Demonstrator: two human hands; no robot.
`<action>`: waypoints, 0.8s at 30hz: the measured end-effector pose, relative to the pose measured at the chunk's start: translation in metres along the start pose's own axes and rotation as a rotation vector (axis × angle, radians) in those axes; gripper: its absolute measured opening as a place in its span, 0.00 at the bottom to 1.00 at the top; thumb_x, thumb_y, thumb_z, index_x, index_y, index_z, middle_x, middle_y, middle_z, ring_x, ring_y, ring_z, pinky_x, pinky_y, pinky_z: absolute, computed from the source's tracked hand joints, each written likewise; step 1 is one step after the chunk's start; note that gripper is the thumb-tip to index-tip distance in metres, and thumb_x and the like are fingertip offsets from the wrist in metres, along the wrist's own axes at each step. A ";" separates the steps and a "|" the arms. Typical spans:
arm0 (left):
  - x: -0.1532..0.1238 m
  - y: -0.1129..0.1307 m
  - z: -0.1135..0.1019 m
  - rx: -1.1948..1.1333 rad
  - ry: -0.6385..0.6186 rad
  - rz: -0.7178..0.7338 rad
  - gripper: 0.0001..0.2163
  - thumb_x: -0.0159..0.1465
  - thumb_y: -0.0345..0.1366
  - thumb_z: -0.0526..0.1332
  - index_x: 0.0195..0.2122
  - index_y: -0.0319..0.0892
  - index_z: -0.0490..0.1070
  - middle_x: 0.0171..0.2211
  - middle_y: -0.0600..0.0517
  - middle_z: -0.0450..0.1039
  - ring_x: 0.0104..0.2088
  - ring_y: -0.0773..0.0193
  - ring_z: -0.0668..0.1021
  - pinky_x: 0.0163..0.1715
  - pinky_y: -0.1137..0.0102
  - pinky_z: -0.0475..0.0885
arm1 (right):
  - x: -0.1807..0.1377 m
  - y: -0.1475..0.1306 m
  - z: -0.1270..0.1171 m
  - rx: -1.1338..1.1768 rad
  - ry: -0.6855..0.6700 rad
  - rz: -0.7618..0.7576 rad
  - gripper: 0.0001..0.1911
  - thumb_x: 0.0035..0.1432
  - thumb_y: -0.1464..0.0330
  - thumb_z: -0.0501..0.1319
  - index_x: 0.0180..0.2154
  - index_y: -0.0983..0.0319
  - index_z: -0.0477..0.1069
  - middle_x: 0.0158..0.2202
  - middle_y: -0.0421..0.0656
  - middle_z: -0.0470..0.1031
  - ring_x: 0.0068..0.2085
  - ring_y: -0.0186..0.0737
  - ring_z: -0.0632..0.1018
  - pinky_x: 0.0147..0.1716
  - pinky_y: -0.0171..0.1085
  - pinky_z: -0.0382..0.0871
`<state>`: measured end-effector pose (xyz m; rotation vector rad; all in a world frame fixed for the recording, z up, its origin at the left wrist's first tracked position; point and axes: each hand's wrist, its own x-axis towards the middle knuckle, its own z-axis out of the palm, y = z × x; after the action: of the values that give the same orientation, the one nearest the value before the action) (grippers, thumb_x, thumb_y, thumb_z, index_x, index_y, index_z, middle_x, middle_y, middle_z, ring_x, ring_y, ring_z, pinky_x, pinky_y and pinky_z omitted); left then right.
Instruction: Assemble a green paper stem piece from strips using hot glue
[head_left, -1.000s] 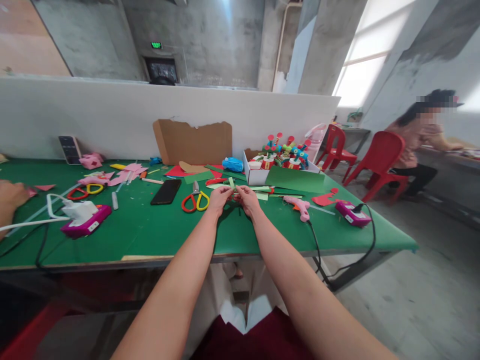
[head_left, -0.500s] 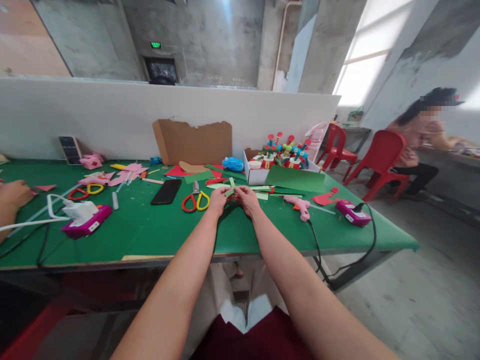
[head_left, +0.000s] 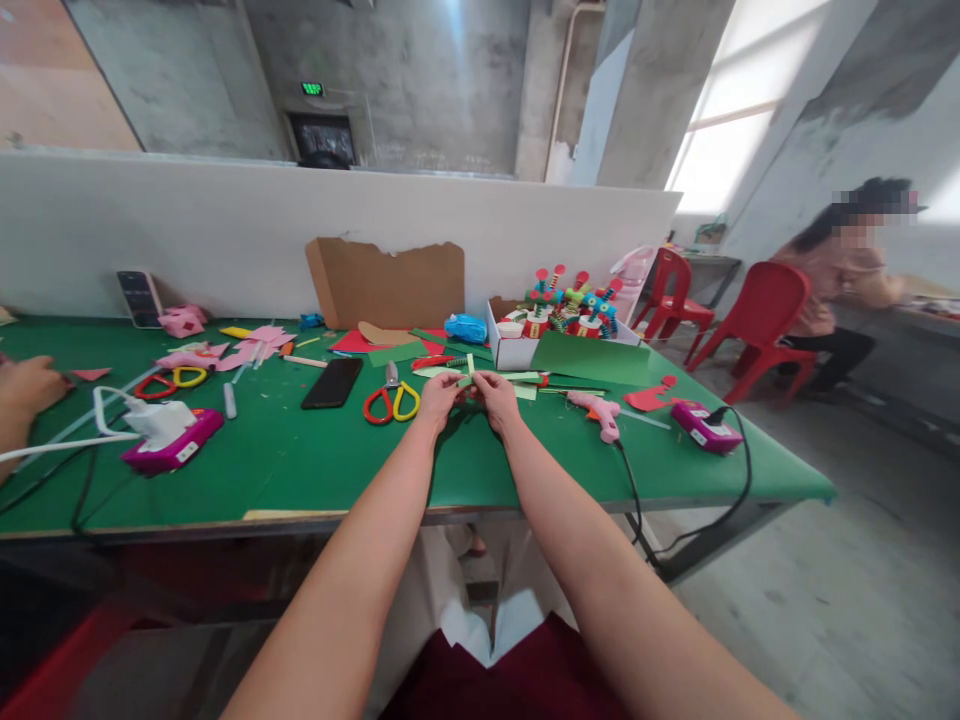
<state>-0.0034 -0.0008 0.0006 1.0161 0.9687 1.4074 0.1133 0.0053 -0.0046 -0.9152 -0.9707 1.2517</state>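
My left hand [head_left: 438, 400] and my right hand [head_left: 496, 398] meet over the green tabletop, fingers pinched on light green paper strips [head_left: 471, 366]. One strip stands up between the fingertips; another runs across toward my left hand. Fingers hide most of the fold, and something reddish below them is too small to make out. Left of my left hand lie scissors [head_left: 391, 396] with red and yellow handles. Just beyond my hands are a dark green accordion-folded strip [head_left: 456, 362] and a red-handled tool [head_left: 430, 364]. A pink glue gun [head_left: 598, 412] rests to my right.
A white box [head_left: 517, 350] of colourful paper figures stands at the back right, by a green sheet [head_left: 589, 356]. A black phone [head_left: 332, 384] lies left. Purple power strips [head_left: 174, 440] sit on both sides, with cords. A co-worker's hand [head_left: 28, 388] is far left.
The upright strip between my fingers has turned from slanting to nearly vertical. My hands have barely shifted. At the right, the seated person's arm has moved.
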 end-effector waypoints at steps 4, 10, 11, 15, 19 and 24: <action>-0.005 0.002 0.003 0.077 -0.092 0.024 0.18 0.44 0.40 0.75 0.31 0.39 0.73 0.27 0.52 0.75 0.23 0.70 0.72 0.24 0.74 0.65 | 0.007 0.002 -0.003 0.079 0.106 -0.015 0.14 0.42 0.59 0.70 0.27 0.60 0.72 0.20 0.35 0.72 0.27 0.35 0.75 0.33 0.37 0.73; -0.009 0.003 0.008 0.115 -0.033 0.043 0.19 0.45 0.43 0.74 0.31 0.39 0.71 0.26 0.52 0.74 0.23 0.70 0.72 0.22 0.75 0.65 | 0.004 0.003 -0.001 0.083 0.058 -0.040 0.14 0.40 0.60 0.71 0.26 0.59 0.70 0.22 0.35 0.74 0.28 0.36 0.77 0.34 0.38 0.75; -0.009 0.003 0.008 0.096 -0.015 0.043 0.19 0.45 0.44 0.74 0.31 0.40 0.70 0.26 0.53 0.74 0.23 0.70 0.72 0.22 0.75 0.65 | 0.002 0.002 0.000 0.071 0.034 -0.038 0.14 0.40 0.60 0.71 0.26 0.59 0.70 0.23 0.35 0.74 0.28 0.36 0.77 0.34 0.38 0.75; -0.007 0.002 0.006 0.044 0.014 0.051 0.18 0.46 0.43 0.74 0.30 0.40 0.69 0.23 0.54 0.73 0.22 0.70 0.72 0.23 0.75 0.65 | -0.002 -0.001 0.003 0.059 -0.014 -0.018 0.14 0.40 0.60 0.71 0.26 0.59 0.70 0.23 0.35 0.75 0.27 0.36 0.78 0.32 0.38 0.75; -0.007 0.005 0.004 0.047 0.059 0.065 0.17 0.45 0.42 0.73 0.27 0.40 0.69 0.21 0.55 0.71 0.21 0.70 0.71 0.22 0.74 0.64 | -0.004 -0.002 0.003 0.106 -0.042 0.032 0.17 0.37 0.62 0.74 0.26 0.59 0.69 0.23 0.35 0.75 0.26 0.35 0.77 0.31 0.37 0.76; -0.005 0.006 0.001 0.049 0.106 0.079 0.18 0.42 0.44 0.74 0.23 0.40 0.67 0.19 0.55 0.70 0.21 0.69 0.71 0.22 0.73 0.64 | -0.005 -0.002 0.004 0.076 -0.083 0.050 0.20 0.35 0.61 0.75 0.26 0.60 0.68 0.23 0.36 0.75 0.27 0.37 0.79 0.33 0.38 0.77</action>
<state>-0.0044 -0.0067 0.0062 1.0343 1.0551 1.5219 0.1099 0.0000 -0.0023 -0.8379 -0.9632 1.3687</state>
